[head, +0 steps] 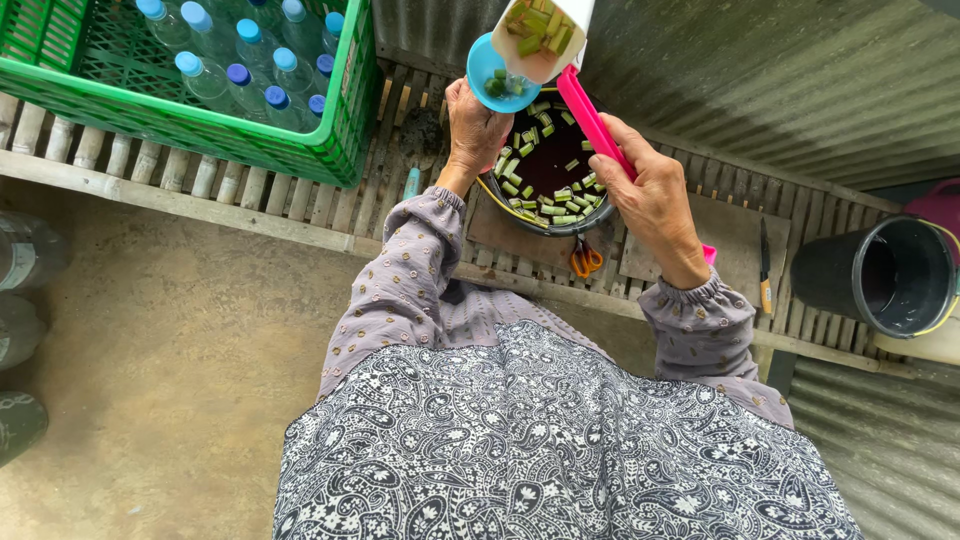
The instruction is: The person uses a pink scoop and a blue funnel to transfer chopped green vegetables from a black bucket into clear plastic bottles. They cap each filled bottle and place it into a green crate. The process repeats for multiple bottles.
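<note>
Head view: left hand (476, 125) grips blue funnel (497, 72) over pot (548, 160); right hand (655, 200) clasps pink ladle (592, 118); tip slowly, centred.

Both my arms reach forward from the elbows, sleeves down to the wrists. My left hand (476, 128) is raised, back toward me, fingers curled closed in a grip. My right hand (652, 196) angles inward, fingers wrapped closed, thumb on top.
</note>
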